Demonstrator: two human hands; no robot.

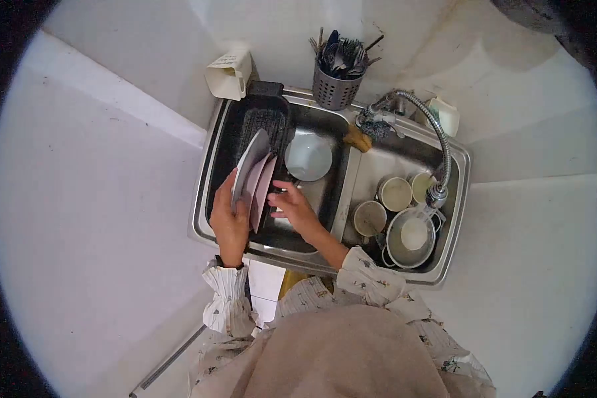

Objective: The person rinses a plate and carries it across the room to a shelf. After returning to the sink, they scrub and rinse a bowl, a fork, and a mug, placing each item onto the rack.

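Note:
My left hand (231,219) is closed around the lower edge of several plates standing on edge over the left basin. Leftmost of them is a white plate (251,156); beside it lean pink plates (264,192). To their right my right hand (295,207) holds nothing, its fingers apart and the tips close to the outer pink plate. Behind the plates, a black dish rack (265,126) lines the left side of the basin. A white bowl (309,157) sits at the far right of that basin.
The right basin holds several mugs (370,218) and a strainer (397,240) under a coiled spray hose (438,126). Behind the sink stand a perforated cutlery holder (335,89) and a cream container (229,76). A yellow sponge (358,139) lies by the divider.

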